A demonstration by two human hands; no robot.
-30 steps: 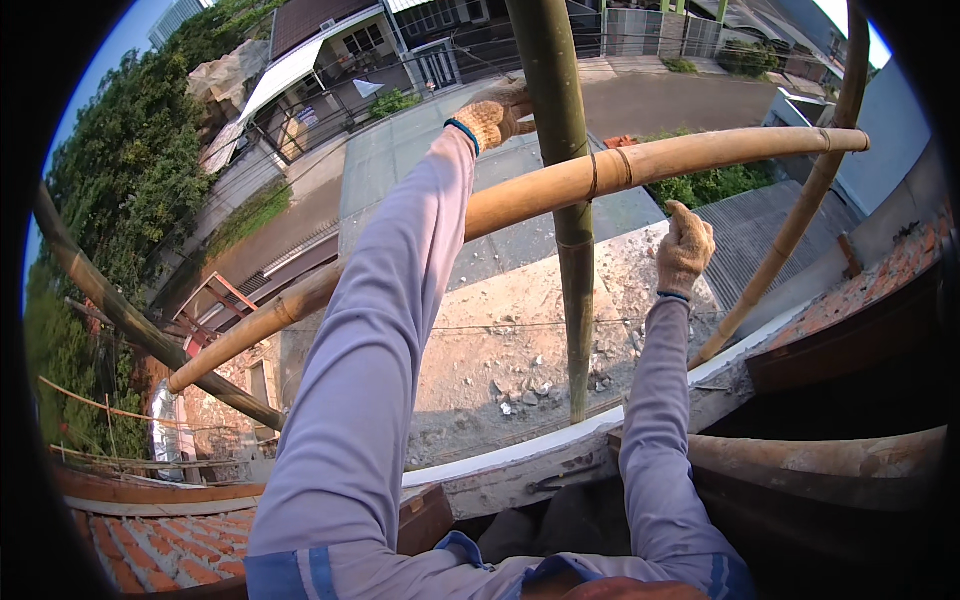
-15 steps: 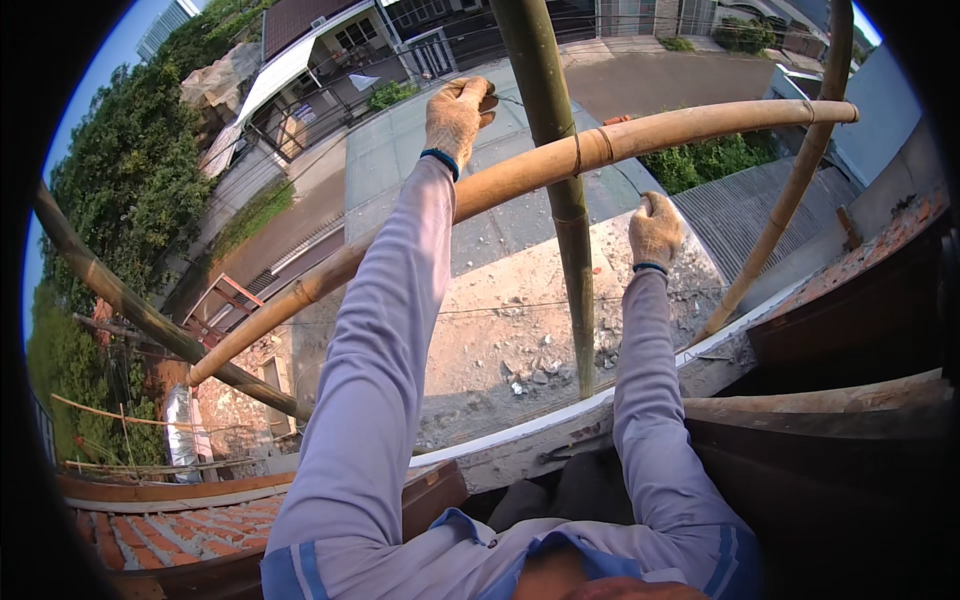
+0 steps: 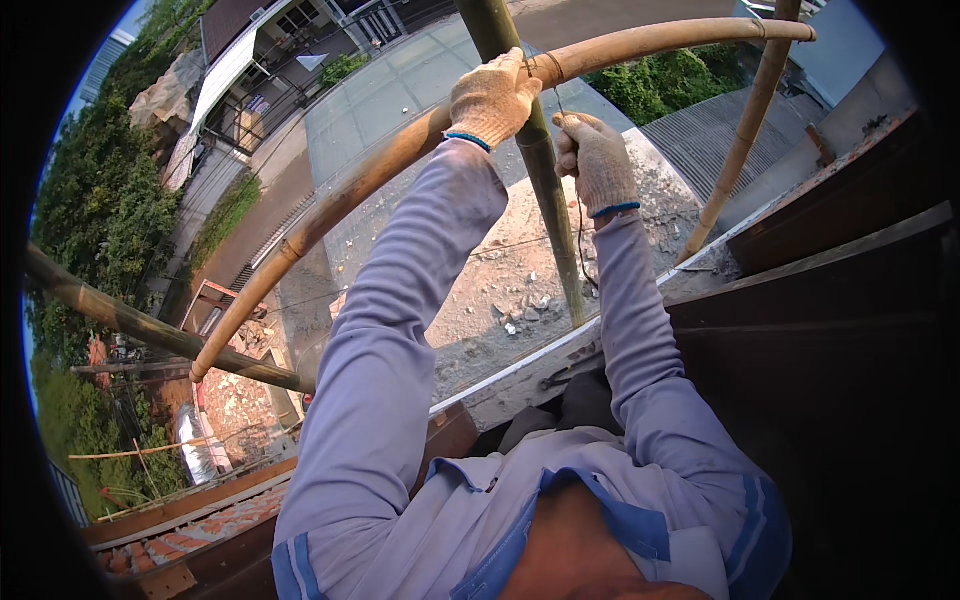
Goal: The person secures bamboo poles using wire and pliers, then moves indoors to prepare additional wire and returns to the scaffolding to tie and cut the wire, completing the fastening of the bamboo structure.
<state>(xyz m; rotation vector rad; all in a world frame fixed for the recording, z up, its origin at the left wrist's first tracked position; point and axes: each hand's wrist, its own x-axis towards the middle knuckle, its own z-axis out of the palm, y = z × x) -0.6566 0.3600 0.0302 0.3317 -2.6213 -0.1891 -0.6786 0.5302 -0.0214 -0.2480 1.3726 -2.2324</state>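
My left hand [image 3: 495, 101], in a pale knitted work glove, is closed over the tan crosswise bamboo pole [image 3: 670, 47], just left of where it meets the greenish upright bamboo pole [image 3: 541, 165]. Its fingertips are partly hidden. Right of the upright, my gloved right hand [image 3: 600, 165] pinches a thin dark cord [image 3: 583, 240]. One stretch of cord runs from the crossing down to these fingers, and a loose length hangs below them. Some turns of cord or wire lie around the poles at the crossing.
A slanting bamboo pole [image 3: 738, 150] crosses the far right end, another pole [image 3: 130, 318] the left end. A white-edged ledge [image 3: 520, 362] lies before me. Rubble [image 3: 525, 310] covers the surface below. Dark beams [image 3: 820, 300] stand at right; trees and houses lie beyond.
My left hand came down and right, from beyond the crosswise pole onto it beside the crossing. My right hand moved up and left toward the upright. The view has shifted and turned slightly.
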